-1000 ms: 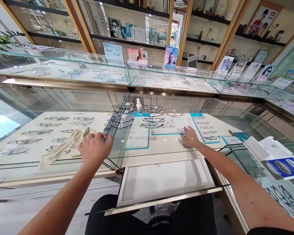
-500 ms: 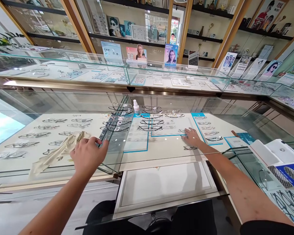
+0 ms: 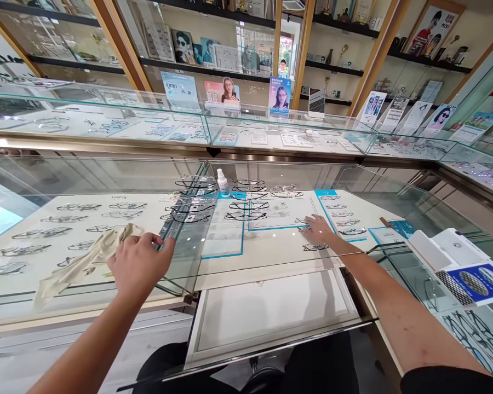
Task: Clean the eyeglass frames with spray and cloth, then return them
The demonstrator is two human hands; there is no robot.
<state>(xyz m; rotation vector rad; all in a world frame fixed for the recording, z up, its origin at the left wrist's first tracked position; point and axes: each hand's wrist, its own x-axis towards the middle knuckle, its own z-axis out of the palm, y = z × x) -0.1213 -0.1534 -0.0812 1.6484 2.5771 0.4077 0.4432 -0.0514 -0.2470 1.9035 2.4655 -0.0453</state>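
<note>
My left hand point(image 3: 140, 260) is over the left part of the glass counter, fingers bent and thumb apart, with nothing visible between them. Just behind and left of it lies a crumpled cream cloth point(image 3: 88, 254). My right hand point(image 3: 318, 227) reaches forward over the display, palm down with fingers stretched out, beside dark-rimmed eyeglasses point(image 3: 315, 247). More glasses are partly covered by its fingers; whether it touches them I cannot tell. Several eyeglasses point(image 3: 246, 206) stand in rows near the middle, close to a white spray bottle point(image 3: 222, 183).
A pulled-out white drawer point(image 3: 267, 317) is in front of my body. An open white and blue box point(image 3: 468, 268) sits on the glass at right. Glass edges point(image 3: 181, 219) cross the counter. Behind runs another glass showcase point(image 3: 246, 128) with upright advertising cards.
The whole view has shifted slightly left. Both hands keep nearly the same pose and place over the counter; nothing has been picked up or let go.
</note>
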